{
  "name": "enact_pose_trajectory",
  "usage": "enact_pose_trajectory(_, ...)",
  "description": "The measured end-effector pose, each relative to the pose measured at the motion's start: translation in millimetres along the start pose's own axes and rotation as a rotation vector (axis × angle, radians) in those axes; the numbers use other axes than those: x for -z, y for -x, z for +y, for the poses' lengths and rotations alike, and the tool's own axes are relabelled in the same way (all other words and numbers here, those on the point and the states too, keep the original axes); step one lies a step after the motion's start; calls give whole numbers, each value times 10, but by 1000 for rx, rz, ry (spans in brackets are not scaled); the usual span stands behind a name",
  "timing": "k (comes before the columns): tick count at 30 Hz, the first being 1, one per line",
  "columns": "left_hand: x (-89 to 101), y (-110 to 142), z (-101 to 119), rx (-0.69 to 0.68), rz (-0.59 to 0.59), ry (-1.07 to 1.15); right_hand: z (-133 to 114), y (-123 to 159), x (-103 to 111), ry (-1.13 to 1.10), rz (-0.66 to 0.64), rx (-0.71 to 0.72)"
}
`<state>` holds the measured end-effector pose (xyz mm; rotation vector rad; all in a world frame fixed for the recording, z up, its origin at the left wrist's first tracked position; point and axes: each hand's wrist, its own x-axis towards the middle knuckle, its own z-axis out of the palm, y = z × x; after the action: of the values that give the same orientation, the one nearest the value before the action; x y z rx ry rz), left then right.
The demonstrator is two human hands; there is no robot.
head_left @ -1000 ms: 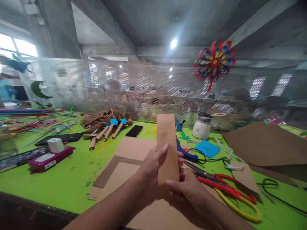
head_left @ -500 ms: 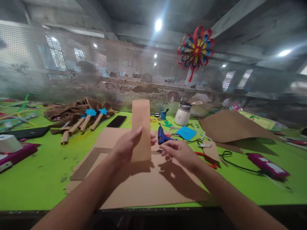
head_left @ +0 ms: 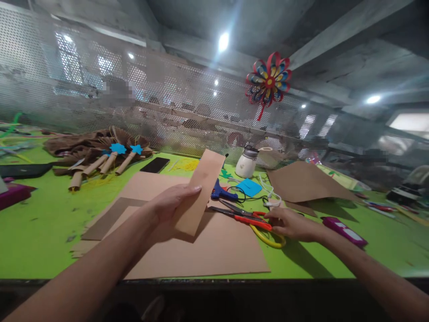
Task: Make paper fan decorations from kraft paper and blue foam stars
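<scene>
My left hand [head_left: 172, 205] grips a folded strip of brown paper [head_left: 203, 188], thumb on its face, and holds it tilted to the right. Red-handled scissors [head_left: 250, 219] are held by my right hand [head_left: 290, 222], its fingers closed at the handle loops. Their blades point left over the brown paper sheets [head_left: 197, 255] on the table. A yellow handle [head_left: 268, 237] lies just under the red one; its blades are hard to make out. Behind the strip sits a blue glue gun [head_left: 223, 192], partly covered by the paper.
A blue paper piece [head_left: 248, 187], a white jar [head_left: 247, 162] and cables stand beyond my hands. A phone [head_left: 155, 165] and brown paper fans with blue stars [head_left: 118, 149] lie back left. At right are a large brown sheet [head_left: 304, 181] and a purple power strip [head_left: 345, 231].
My right hand has moved right and taken hold of the red-handled scissors, blades now over the sheets. The strip in my left hand has gone from upright to tilted right.
</scene>
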<state>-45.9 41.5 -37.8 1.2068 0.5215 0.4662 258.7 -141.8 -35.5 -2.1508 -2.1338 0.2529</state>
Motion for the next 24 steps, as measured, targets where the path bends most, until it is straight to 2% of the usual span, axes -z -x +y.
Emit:
enact_pose_trajectory(3,13,6,-18,8,26,-17,-48,-3,-90,-10,6,-30)
enact_pose_trajectory(9,3,25,-50,8,-55,12,-90,-94,-248,69,-3,-35)
enact_pose_trajectory(12,16,16,-80,-20,-63,32,-130,-114,-248,104,-54,-61)
enact_pose_trajectory(15,28,19,-108,-26,-56,34,-147,-129,-206,146,-26,-83)
enact_pose_trajectory(18,29,40,-109,-23,-89,44,-92,-114,-170,128,34,-64)
enact_pose_trajectory(21,33,54,-72,-32,-118,52,35,-41,-152,16,39,3)
enact_pose_trajectory(24,50,45,-33,-34,-124,24,200,68,-125,-125,115,-17)
